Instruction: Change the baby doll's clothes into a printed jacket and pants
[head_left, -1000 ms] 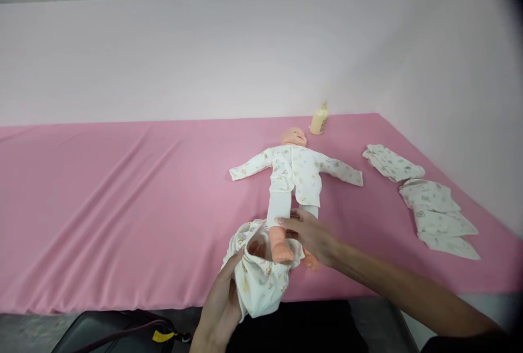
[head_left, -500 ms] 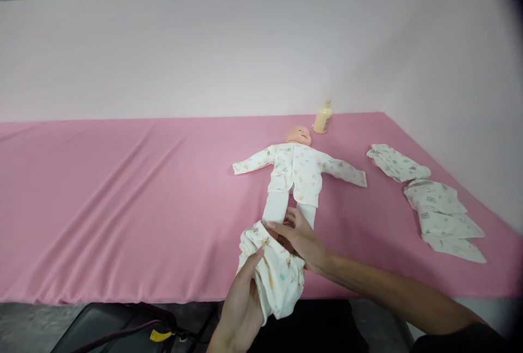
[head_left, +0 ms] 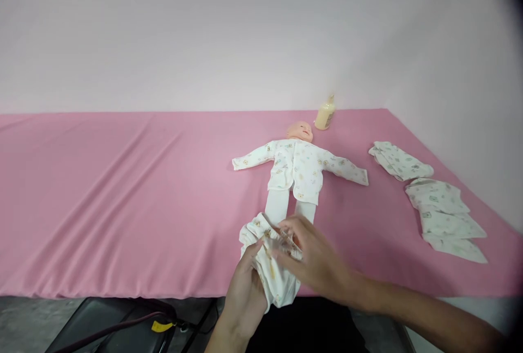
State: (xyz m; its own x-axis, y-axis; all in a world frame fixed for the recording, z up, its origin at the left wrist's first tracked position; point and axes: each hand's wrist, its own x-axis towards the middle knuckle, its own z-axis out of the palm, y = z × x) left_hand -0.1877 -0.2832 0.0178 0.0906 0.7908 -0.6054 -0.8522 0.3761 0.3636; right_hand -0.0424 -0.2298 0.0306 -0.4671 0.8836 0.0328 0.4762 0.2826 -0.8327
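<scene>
The garment lies bunched over the lower ends of the legs of the doll, at the near edge of the sheet. The doll's long axis runs away from the person, head farthest. The left hand grips the garment's left side, thumb on top. The right hand, nearer the legs, curls at the right edge; blur obscures whether it grips.

No text can be read, the label on the bottle being too small
</scene>
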